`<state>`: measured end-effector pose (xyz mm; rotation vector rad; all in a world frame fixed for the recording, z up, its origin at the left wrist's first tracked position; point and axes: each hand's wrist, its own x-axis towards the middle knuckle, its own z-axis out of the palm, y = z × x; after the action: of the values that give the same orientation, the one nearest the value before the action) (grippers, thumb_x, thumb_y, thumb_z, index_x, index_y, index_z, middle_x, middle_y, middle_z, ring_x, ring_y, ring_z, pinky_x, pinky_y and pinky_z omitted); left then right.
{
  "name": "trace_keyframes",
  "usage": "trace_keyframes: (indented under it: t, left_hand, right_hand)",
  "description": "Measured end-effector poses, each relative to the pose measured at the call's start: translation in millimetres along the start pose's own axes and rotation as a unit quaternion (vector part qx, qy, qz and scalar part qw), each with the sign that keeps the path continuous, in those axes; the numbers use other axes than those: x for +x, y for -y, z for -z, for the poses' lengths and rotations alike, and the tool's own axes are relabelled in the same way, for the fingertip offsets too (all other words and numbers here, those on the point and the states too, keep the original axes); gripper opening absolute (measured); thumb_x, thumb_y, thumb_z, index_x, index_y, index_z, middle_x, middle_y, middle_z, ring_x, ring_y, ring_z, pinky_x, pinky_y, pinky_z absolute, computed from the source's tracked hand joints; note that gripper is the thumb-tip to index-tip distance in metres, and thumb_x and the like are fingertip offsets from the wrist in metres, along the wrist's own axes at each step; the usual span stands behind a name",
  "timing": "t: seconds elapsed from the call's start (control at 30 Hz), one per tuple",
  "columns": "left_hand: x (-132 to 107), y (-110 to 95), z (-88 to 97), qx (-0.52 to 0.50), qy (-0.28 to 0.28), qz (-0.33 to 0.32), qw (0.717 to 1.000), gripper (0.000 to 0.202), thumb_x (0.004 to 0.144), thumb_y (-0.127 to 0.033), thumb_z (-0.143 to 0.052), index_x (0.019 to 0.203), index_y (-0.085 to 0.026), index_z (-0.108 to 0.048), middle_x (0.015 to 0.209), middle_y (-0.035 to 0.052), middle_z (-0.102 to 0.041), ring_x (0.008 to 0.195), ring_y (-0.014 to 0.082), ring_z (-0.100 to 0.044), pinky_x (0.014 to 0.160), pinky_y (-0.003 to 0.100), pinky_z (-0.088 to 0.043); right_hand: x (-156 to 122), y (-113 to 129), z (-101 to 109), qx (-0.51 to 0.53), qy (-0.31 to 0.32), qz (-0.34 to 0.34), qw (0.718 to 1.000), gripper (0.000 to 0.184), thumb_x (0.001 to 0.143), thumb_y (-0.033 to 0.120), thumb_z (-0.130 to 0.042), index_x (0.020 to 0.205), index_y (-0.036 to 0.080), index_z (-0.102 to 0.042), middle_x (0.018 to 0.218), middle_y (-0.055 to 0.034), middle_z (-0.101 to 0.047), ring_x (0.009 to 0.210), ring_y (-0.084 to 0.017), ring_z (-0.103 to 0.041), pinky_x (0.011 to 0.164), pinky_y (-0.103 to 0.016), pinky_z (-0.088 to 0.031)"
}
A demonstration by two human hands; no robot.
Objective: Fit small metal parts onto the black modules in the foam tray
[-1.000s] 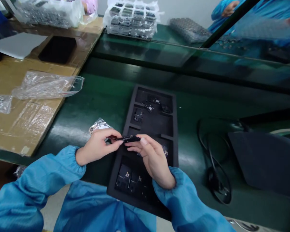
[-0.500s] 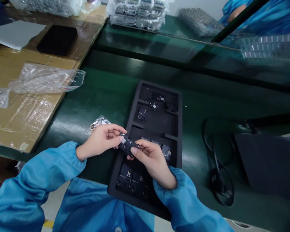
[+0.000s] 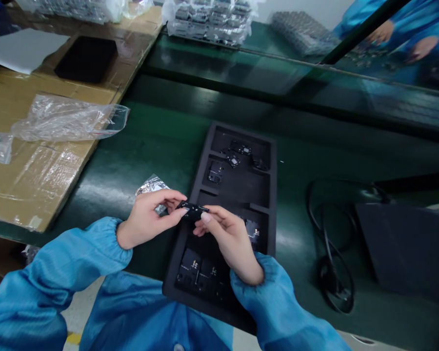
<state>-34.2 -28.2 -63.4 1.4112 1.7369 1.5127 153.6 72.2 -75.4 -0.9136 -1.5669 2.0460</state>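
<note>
Between my two hands is a small black circuit board (image 3: 193, 211), tilted so that it shows nearly edge-on. My left hand (image 3: 149, 214) pinches its left end between thumb and fingers. The right end is gripped by my right hand (image 3: 227, 234), thumb on top. Under the hands lies a black foam tray (image 3: 242, 183) with compartments. Similar dark boards (image 3: 201, 270) lie in its near compartment, and one more board (image 3: 215, 171) rests farther up. Small square modules (image 3: 233, 160) sit at its far end. A clear bag of small metal parts (image 3: 151, 184) lies behind my left hand.
Cardboard (image 3: 40, 185) on the left carries an empty plastic bag (image 3: 69, 119), a black tray (image 3: 87, 59) and white paper (image 3: 25, 48). A black cable (image 3: 324, 234) and a dark panel (image 3: 406, 248) are at right. Across the bench, a co-worker's hands (image 3: 382, 33) handle small parts.
The board in my hands has been tipped from showing its broad face to nearly edge-on, and raised slightly. The co-worker's hands have come into view at the upper right.
</note>
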Motion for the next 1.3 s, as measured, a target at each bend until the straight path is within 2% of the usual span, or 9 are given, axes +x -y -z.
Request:
trace_keyframes:
  t: [0.13, 0.27, 0.37, 0.5, 0.63, 0.7, 0.9, 1.1, 1.3]
  left_hand:
    - [-5.7, 6.4, 4.3, 0.147, 0.062, -0.211, 0.964, 0.008, 0.088, -0.021, -0.069, 0.092, -0.025, -0.075, 0.088, 0.0029, -0.078, 0.080, 0.0178, -0.074, 0.074, 0.030, -0.060]
    - [-5.6, 13.9, 3.1, 0.139, 0.154, -0.250, 0.946, 0.017, 0.087, -0.031, -0.073, 0.104, -0.030, -0.074, 0.101, 0.0046, -0.076, 0.090, 0.0215, -0.072, 0.077, 0.035, -0.059]
    - [-1.5, 11.4, -0.9, 0.073, 0.115, -0.108, 0.985, 0.051, 0.080, -0.042, -0.079, 0.126, -0.025, -0.063, 0.110, 0.0087, -0.071, 0.088, 0.0206, -0.069, 0.079, 0.035, -0.058]
    - [-1.0, -5.5, -1.2, -0.043, 0.198, 0.140, 0.969, 0.028, 0.091, -0.031, -0.065, 0.117, -0.020, -0.065, 0.088, 0.0030, -0.070, 0.071, 0.0139, -0.064, 0.067, 0.026, -0.055]
    - [-16.9, -18.8, 19.6, -0.056, 0.220, 0.221, 0.948, 0.012, 0.088, -0.029, -0.066, 0.095, -0.019, -0.068, 0.078, 0.0002, -0.069, 0.070, 0.0137, -0.063, 0.066, 0.025, -0.052]
    - [-30.3, -17.1, 39.3, -0.063, 0.214, 0.265, 0.938, 0.013, 0.089, -0.031, -0.065, 0.092, -0.018, -0.066, 0.075, 0.0001, -0.069, 0.069, 0.0136, -0.064, 0.065, 0.025, -0.052]
    - [-63.2, 6.7, 85.2, -0.014, 0.207, 0.377, 0.903, 0.019, 0.089, -0.035, -0.062, 0.095, -0.017, -0.065, 0.078, 0.0013, -0.071, 0.058, 0.0125, -0.062, 0.057, 0.025, -0.050]
    - [-61.1, 8.8, 81.0, 0.185, 0.254, 0.309, 0.898, 0.018, 0.090, -0.037, -0.063, 0.095, -0.020, -0.066, 0.077, 0.0000, -0.074, 0.068, 0.0183, -0.069, 0.064, 0.028, -0.050]
    - [-21.7, 19.8, 65.7, 0.397, 0.218, 0.098, 0.886, 0.020, 0.095, -0.030, -0.059, 0.109, -0.019, -0.065, 0.093, 0.0044, -0.072, 0.079, 0.0225, -0.070, 0.070, 0.033, -0.052]
  right_hand:
    - [0.0, -2.2, -1.5, 0.064, 0.035, -0.031, 0.997, 0.046, 0.096, 0.062, -0.067, 0.092, 0.016, -0.072, 0.080, -0.0079, -0.071, 0.069, -0.023, -0.070, 0.066, -0.034, -0.060]
    - [0.9, -3.7, 0.4, 0.057, 0.041, -0.013, 0.997, 0.040, 0.095, 0.056, -0.071, 0.082, 0.018, -0.069, 0.075, -0.0037, -0.068, 0.069, -0.022, -0.068, 0.068, -0.034, -0.059]
    - [1.9, -2.6, 3.4, 0.017, 0.057, 0.008, 0.998, 0.040, 0.099, 0.055, -0.067, 0.082, 0.019, -0.068, 0.074, -0.0029, -0.067, 0.068, -0.022, -0.067, 0.066, -0.032, -0.057]
    - [-2.5, 4.6, 2.1, -0.118, 0.084, 0.061, 0.988, 0.042, 0.105, 0.048, -0.057, 0.075, 0.019, -0.064, 0.069, -0.0010, -0.063, 0.064, -0.019, -0.062, 0.062, -0.028, -0.050]
    - [-12.4, 15.9, -5.4, -0.194, 0.132, 0.064, 0.970, 0.020, 0.105, 0.039, -0.057, 0.105, 0.022, -0.066, 0.080, -0.0007, -0.068, 0.070, -0.021, -0.065, 0.065, -0.030, -0.051]
    - [-14.7, 18.9, -7.0, -0.231, 0.147, 0.069, 0.959, 0.026, 0.103, 0.036, -0.060, 0.126, 0.024, -0.060, 0.091, -0.0023, -0.071, 0.077, -0.023, -0.067, 0.070, -0.032, -0.054]
    - [9.3, 12.7, -9.4, -0.408, 0.104, 0.188, 0.887, 0.014, 0.096, 0.027, -0.061, 0.108, 0.024, -0.069, 0.092, -0.0032, -0.070, 0.073, -0.023, -0.066, 0.068, -0.036, -0.054]
    - [59.7, 13.1, -37.7, -0.549, 0.095, 0.258, 0.789, 0.013, 0.091, 0.008, -0.067, 0.100, 0.017, -0.071, 0.092, -0.0043, -0.070, 0.087, -0.026, -0.065, 0.078, -0.037, -0.051]
    - [74.2, 12.6, -53.1, -0.653, 0.092, 0.232, 0.715, 0.009, 0.094, 0.006, -0.071, 0.096, 0.013, -0.073, 0.090, -0.0056, -0.068, 0.085, -0.025, -0.063, 0.080, -0.035, -0.049]
